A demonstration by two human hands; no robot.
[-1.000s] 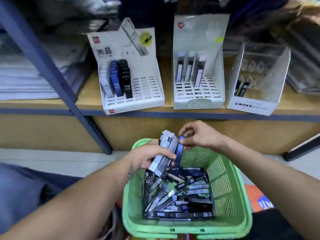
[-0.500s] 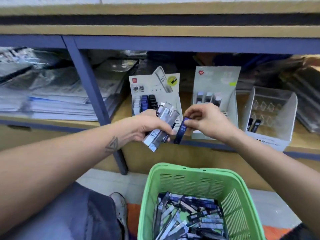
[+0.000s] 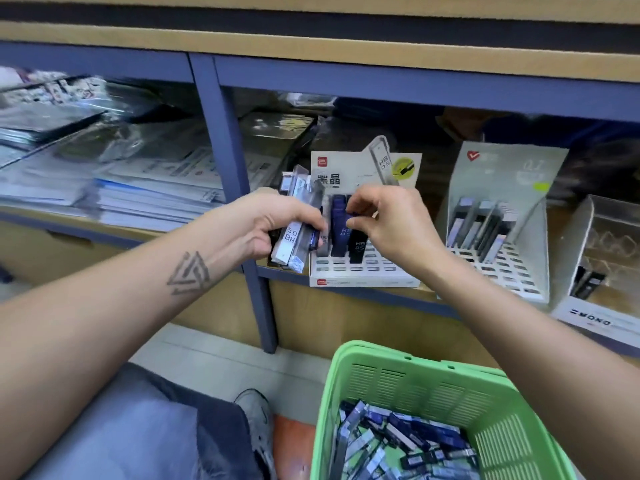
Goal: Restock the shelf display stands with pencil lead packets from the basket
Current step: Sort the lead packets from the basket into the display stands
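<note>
Head view: your left hand (image 3: 277,225) grips a packet bundle (image 3: 294,233); right hand (image 3: 377,220) pinches a blue packet (image 3: 341,226) — light, slick, so hold its edges.

soft even indoor light, dim shelf recess, glare on plastic sleeves (image 3: 104,140) at left, slight motion blur, wide-angle bending at edges

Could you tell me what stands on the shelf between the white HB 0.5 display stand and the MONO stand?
The head view shows one thing there: a grey display stand holding a few lead packets.
</note>
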